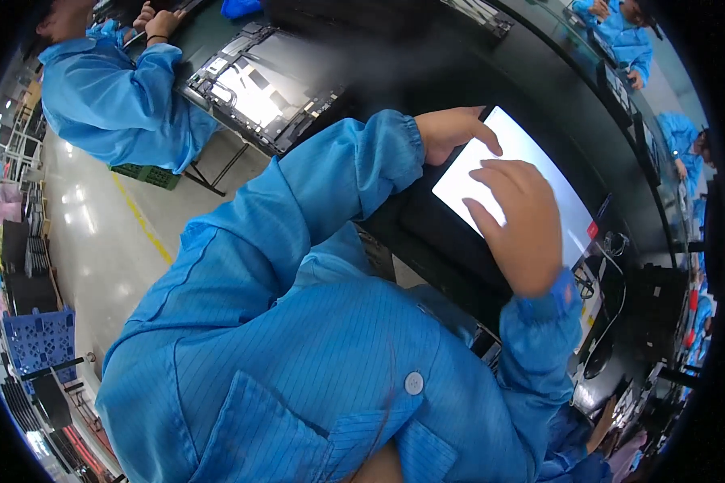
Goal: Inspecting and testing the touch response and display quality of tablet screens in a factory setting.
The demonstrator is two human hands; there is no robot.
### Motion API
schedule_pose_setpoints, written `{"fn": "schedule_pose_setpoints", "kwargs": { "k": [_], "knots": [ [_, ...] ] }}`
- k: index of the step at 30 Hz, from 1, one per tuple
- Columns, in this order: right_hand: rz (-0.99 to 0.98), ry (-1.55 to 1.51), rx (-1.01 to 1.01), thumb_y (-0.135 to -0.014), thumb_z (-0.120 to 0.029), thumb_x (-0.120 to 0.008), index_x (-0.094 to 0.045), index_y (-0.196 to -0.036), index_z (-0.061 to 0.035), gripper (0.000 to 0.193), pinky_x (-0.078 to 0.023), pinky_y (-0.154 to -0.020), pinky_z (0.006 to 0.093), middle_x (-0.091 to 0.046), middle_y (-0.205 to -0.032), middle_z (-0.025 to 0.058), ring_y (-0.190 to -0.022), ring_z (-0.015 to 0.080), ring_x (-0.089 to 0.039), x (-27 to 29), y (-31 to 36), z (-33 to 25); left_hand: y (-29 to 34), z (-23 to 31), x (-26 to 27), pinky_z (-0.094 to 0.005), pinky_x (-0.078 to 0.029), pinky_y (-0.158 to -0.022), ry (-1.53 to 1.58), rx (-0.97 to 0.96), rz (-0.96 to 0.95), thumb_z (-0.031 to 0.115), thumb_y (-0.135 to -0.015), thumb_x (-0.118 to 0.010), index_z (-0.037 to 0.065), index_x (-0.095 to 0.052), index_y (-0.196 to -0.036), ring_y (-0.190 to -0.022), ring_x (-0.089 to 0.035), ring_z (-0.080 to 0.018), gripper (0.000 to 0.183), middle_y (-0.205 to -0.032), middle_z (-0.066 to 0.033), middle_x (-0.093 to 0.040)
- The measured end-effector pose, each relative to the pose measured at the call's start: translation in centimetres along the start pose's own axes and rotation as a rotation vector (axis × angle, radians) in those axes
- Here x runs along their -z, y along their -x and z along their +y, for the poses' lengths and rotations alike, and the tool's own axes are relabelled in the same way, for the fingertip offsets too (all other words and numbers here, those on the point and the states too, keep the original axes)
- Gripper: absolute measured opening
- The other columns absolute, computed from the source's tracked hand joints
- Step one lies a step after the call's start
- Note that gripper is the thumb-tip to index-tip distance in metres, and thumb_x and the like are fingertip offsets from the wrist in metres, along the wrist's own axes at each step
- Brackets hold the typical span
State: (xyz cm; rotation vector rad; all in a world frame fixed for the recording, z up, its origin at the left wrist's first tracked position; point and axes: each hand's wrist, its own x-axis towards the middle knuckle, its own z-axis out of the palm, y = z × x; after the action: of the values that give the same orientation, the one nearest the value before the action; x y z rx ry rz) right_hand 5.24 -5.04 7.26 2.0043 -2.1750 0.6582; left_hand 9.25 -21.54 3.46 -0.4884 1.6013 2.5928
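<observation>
A flat display panel (568,181) glows white inside a thin dark frame, tilted on the dark bench right of the middle. My left hand (445,135) is at the panel's upper left edge, thumb over the lit face, the other fingers partly hidden at the edge. In front of the lit face is my right hand (528,217), fingers spread and curved, holding nothing; whether its fingertips touch the panel I cannot tell. A small red tag (592,230) sits at the panel's right corner.
Farther left on the bench lies a tray-like frame with a bright sheet (254,84). White cables (618,278) run right of the panel. A person in a blue coat (117,92) works at the upper left; several others are at the right. A blue plastic pallet (40,342) stands at the left.
</observation>
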Motion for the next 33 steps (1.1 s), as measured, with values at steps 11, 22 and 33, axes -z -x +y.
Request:
{"fn": "schedule_pose_setpoints", "kwargs": {
  "k": [11,22,33],
  "knots": [
    [-0.014,-0.009,-0.699,-0.076,-0.001,-0.057,-0.046,-0.123,-0.0108,0.049,-0.045,-0.069,0.0279,-0.06,-0.084,0.0105,-0.072,0.0154,-0.057,7.6,9.0,5.4,-1.1,-0.8,-0.2,-0.0368,-0.027,-0.101,0.142,-0.021,-0.076,0.044,-0.086,-0.044,-0.001,-0.029,-0.129,-0.119,-0.037,-0.0315,0.065,-0.131,-0.022,-0.034],
    [0.295,-0.976,-0.618,-0.09,-0.031,-0.042,-0.045,-0.122,-0.0032,0.042,-0.035,-0.047,0.0155,-0.052,-0.115,0.008,-0.065,0.0063,-0.049,2.2,-0.4,7.7,-1.1,-1.2,0.6,-0.0337,-0.034,-0.095,0.1,-0.128,0.127,0.056,-0.088,-0.023,-0.001,-0.033,-0.128,-0.108,-0.047,-0.0274,0.07,-0.125,-0.0209,-0.042],
    [0.342,-0.697,-0.93,-0.094,-0.037,-0.028,-0.042,-0.125,-0.0054,0.046,-0.043,-0.069,0.0209,-0.05,-0.118,0.0086,-0.089,0.0121,-0.054,9.1,8.5,12.3,-1.4,-1.5,-0.1,-0.0359,-0.034,-0.095,0.146,-0.107,0.067,0.054,-0.088,-0.021,-0.005,-0.029,-0.129,-0.109,-0.047,-0.0289,0.072,-0.127,-0.0212,-0.041]
  ]
}}
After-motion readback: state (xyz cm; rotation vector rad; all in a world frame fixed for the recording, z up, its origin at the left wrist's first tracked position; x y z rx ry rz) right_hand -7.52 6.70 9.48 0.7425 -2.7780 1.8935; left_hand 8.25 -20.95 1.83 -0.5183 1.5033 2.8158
